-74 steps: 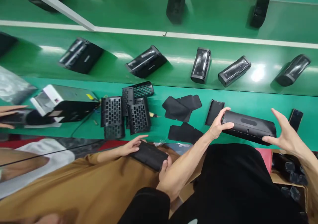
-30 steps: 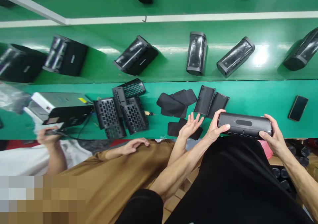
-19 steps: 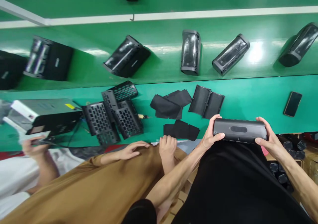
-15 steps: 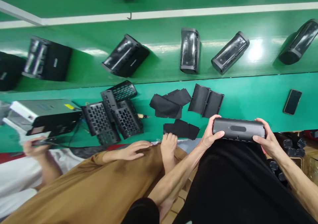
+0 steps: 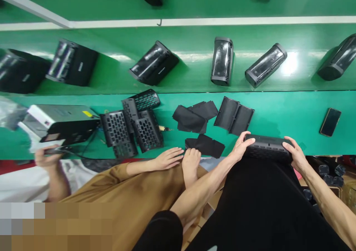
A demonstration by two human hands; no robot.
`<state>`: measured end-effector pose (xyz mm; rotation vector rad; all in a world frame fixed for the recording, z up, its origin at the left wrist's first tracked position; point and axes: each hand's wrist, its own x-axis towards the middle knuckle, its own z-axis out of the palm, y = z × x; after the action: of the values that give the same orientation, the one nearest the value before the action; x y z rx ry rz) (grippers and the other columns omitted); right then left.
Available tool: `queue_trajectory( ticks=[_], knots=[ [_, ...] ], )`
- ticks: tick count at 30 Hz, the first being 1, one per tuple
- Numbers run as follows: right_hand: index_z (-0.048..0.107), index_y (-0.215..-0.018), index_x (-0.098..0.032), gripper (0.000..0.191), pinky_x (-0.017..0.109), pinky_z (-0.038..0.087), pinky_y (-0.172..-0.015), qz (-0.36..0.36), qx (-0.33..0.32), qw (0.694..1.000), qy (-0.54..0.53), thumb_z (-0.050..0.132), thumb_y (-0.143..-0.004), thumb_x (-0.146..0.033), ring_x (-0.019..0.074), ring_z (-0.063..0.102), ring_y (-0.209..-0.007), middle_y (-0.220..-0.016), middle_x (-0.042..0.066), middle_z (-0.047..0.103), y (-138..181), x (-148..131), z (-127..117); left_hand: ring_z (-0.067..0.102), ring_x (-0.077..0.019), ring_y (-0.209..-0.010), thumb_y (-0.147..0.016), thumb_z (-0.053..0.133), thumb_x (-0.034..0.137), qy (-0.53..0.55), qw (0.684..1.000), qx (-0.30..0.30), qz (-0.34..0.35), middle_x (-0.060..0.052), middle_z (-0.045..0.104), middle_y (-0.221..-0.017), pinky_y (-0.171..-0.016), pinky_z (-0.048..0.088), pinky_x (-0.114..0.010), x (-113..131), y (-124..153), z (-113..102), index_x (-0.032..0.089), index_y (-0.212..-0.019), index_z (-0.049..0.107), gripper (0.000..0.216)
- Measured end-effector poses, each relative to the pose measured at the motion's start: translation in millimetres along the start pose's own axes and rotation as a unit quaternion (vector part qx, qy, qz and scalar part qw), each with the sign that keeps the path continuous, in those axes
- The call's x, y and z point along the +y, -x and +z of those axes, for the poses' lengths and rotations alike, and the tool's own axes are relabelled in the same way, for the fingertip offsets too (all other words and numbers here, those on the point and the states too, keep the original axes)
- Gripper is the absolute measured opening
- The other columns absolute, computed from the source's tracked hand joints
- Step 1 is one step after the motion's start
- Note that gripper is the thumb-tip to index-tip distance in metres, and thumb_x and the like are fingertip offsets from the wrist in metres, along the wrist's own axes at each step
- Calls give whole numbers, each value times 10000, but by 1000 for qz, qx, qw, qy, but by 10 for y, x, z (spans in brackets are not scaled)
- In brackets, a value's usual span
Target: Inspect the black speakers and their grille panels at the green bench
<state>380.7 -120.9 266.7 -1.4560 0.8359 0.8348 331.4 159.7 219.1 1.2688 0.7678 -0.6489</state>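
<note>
A long dark speaker housing (image 5: 268,146) is held level at the table's front edge, just above my lap. My left hand (image 5: 241,146) grips its left end, thumb on top. My right hand (image 5: 297,154) closes round the right end, with the thumb lying on the upper edge. A row of small slots shows along the side turned towards me, and its underside is hidden. Two joined black panels (image 5: 234,114) lie on the table just beyond my left hand. Thin black mesh sheets (image 5: 194,116) are spread to their left.
Black perforated grilles (image 5: 147,130) are heaped left of the sheets. A phone (image 5: 330,121) lies at the right. Several wrapped speakers (image 5: 222,61) stand on the belt behind. A co-worker's hands (image 5: 191,158) rest beside my left arm; another person's hand (image 5: 48,155) is by a grey machine (image 5: 66,117).
Both hands have rolled the speaker housing, so its top with the oval inset has turned out of sight and its slotted side now faces me. The co-worker's hands have come closer together.
</note>
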Motion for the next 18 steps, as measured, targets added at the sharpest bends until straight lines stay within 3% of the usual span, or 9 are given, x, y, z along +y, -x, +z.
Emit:
queue_trajectory(
  ticks=[3, 6, 9, 14, 18],
  knots=[
    [703, -1202, -258, 742, 332, 567, -677, 22, 7, 1000, 8, 985, -631, -640, 249, 704, -793, -942, 37, 766, -74, -42, 22, 648, -271, -1057, -810, 748, 700, 1, 999, -21, -34, -48, 707, -1082, -906, 510, -356, 21, -69, -7, 262, -1252, 674, 627],
    [687, -1301, -295, 801, 346, 589, -774, 20, -12, 1000, 12, 981, -654, -665, 265, 735, -900, -1057, 44, 783, -45, -117, -10, 676, -271, -1023, -778, 770, 736, 7, 998, -41, -51, -62, 742, -1116, -858, 527, -353, 91, -100, -71, 277, -1316, 671, 714],
    [640, -1380, -328, 899, 344, 587, -888, -4, -40, 999, 14, 1038, -615, -583, 252, 741, -981, -1136, 26, 778, 5, -163, -50, 685, -288, -1102, -741, 824, 687, 10, 998, -36, -40, -84, 748, -1227, -919, 532, -373, 172, -106, -101, 281, -1381, 655, 777],
    [696, -1234, -306, 727, 334, 586, -871, -58, -59, 996, 22, 1031, -647, -571, 238, 735, -934, -1041, 19, 785, 48, -221, -64, 640, -357, -1271, -750, 809, 674, -1, 999, -29, 23, -123, 750, -1285, -1039, 511, -433, 431, -102, -84, 238, -1318, 704, 723],
    [749, -1145, -276, 669, 418, 620, -851, -98, -75, 992, 7, 1031, -619, -578, 303, 761, -921, -1015, 54, 803, 74, -275, -40, 674, -385, -1208, -736, 810, 724, -27, 998, -56, 28, -164, 755, -1296, -853, 583, -398, 804, -184, -112, 227, -1318, 721, 771]
  ],
)
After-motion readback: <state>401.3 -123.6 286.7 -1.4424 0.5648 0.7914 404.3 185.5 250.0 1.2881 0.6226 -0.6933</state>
